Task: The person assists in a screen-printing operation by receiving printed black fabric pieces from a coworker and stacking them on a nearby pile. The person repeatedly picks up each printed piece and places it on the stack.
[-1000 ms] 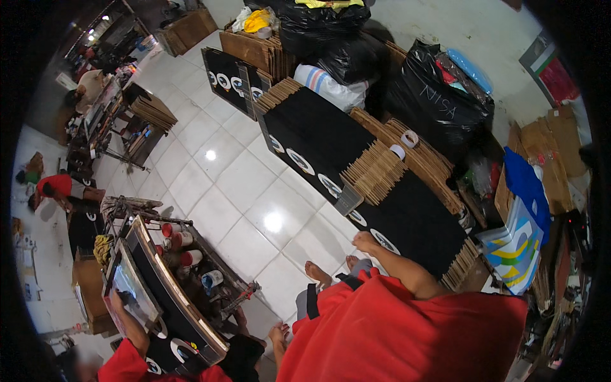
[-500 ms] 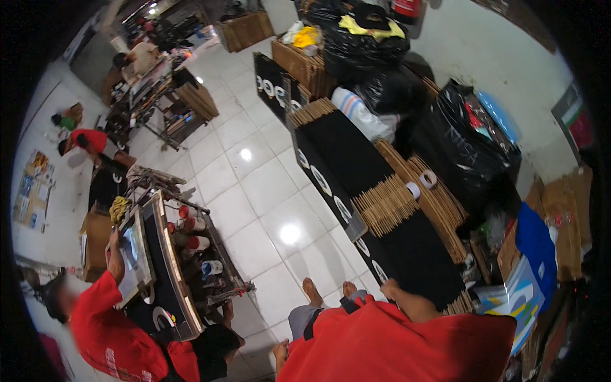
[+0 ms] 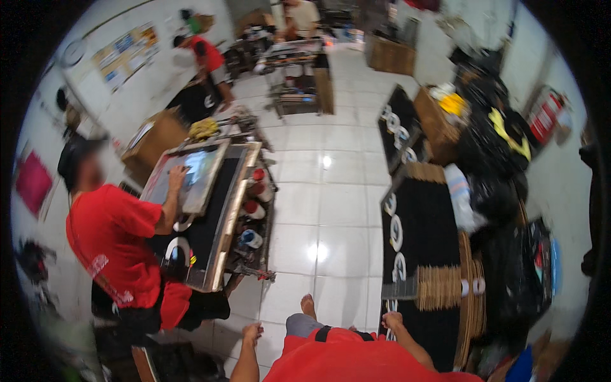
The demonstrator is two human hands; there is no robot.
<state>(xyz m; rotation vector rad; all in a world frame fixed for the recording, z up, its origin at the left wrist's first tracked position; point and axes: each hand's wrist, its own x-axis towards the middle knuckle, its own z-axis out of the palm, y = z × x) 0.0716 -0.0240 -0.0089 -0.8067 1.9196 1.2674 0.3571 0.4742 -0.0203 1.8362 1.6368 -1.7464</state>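
Observation:
My right hand (image 3: 392, 319) is low at the left edge of a long row of black fabric pieces (image 3: 429, 235) with white round prints along the side. Its fingers are curled in at that edge; what they hold, if anything, is too small to make out. A band of brown board edges (image 3: 439, 288) crosses the row just beyond this hand. My left hand (image 3: 252, 332) hangs over the tiled floor, fingers loosely closed with nothing seen in them. Left of it, a co-worker in a red shirt (image 3: 118, 248) rests a hand on a framed printing screen (image 3: 191, 175) over a black panel.
Beside the work table (image 3: 219, 254) stand several red-lidded tubs (image 3: 254, 209). White floor tiles (image 3: 312, 204) run between table and fabric row. Black bags (image 3: 519, 274) and a red extinguisher (image 3: 546, 118) are along the right wall. Two other people are farther back.
My view has turned, so the fabric row now runs nearly straight ahead. My left hand has risen into fuller view. The co-worker's hand is farther in over the screen.

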